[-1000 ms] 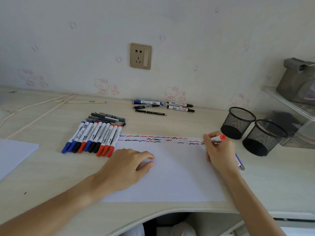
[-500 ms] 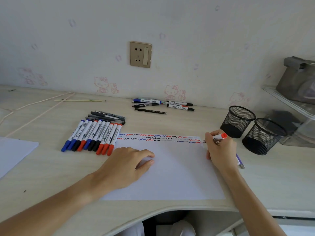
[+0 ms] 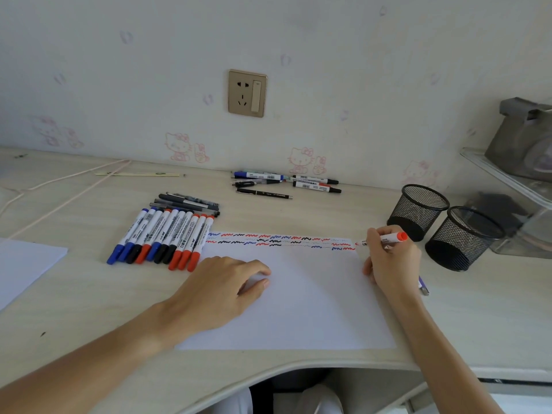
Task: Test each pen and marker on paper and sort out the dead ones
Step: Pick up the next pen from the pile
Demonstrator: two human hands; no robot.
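Since a second ago almost nothing has shifted: my right hand [image 3: 391, 261] still has its fingers [image 3: 377, 234] clamped on the white marker with the orange-red end [image 3: 385, 238], tip at the right end of the scribble rows on the white sheet of paper [image 3: 298, 309]. My left hand [image 3: 218, 291] rests on that sheet, fingers relaxed and slightly apart. On the pale wooden surface [image 3: 74, 309], the row of capped blue, black and red markers [image 3: 161, 237] lies left of the sheet; a smaller cluster of pens [image 3: 283, 183] lies by the wall. Two black mesh cups [image 3: 442, 225] stand just right of my right hand.
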